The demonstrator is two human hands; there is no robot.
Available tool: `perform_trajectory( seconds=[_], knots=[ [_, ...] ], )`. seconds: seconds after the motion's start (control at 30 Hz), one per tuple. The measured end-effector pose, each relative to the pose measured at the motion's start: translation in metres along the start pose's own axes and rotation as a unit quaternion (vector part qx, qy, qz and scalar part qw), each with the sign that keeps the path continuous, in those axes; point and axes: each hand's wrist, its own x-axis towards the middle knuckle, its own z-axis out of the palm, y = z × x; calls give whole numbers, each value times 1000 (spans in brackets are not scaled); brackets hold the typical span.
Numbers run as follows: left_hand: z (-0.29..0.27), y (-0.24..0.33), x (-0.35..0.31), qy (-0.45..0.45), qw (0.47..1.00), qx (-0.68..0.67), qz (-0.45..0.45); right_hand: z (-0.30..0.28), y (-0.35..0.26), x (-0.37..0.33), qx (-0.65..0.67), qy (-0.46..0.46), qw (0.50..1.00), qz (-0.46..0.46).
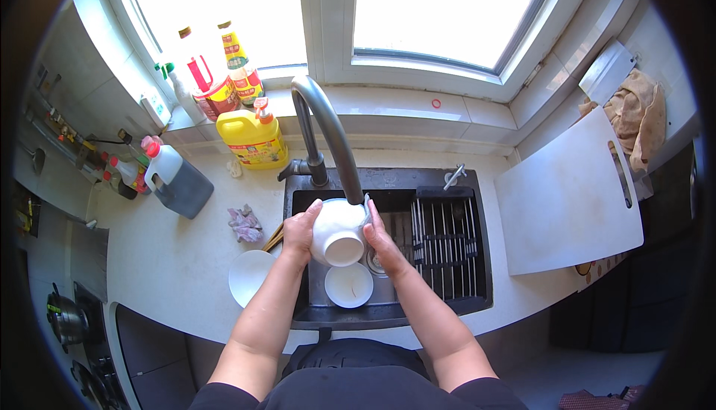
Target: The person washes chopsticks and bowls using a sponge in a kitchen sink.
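Observation:
Under the dark tap point(328, 123), a white bowl point(337, 217) is held over the sink, tilted so its round foot points toward me. My left hand point(300, 232) grips the bowl's left side, the thumb at its upper edge. My right hand point(382, 240) presses a pale dishcloth point(366, 208) against the bowl's right side; most of the cloth is hidden by the fingers. Below, a smaller white bowl point(348, 286) sits in the dark sink point(395, 313), with a thin brownish streak inside. Whether water is running cannot be made out.
On the counter left of the sink lie a white dish point(250, 276), wooden chopsticks point(274, 238) and a crumpled cloth point(245, 223). Behind stand a yellow pump bottle point(253, 140) and a jug of dark liquid point(179, 179). A rack point(447, 249) spans the sink's right; a white cutting board point(570, 193) stands beyond.

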Motion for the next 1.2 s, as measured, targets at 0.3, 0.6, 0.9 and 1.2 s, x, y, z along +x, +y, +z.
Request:
perform_trajectory(
  seconds=[0.3,0.6,0.9,1.2],
  knots=[
    [4,-30,1,81,936,228,256,67,-14,-14,-545,12,834,-80],
    [-12,-25,-13,49,963,133,229,42,22,1,-375,127,908,-134],
    [-7,-27,-26,60,951,138,270,30,31,12,-57,162,985,-3],
    [5,-15,-29,45,864,282,415,74,-2,11,-374,295,876,-74]
  ],
)
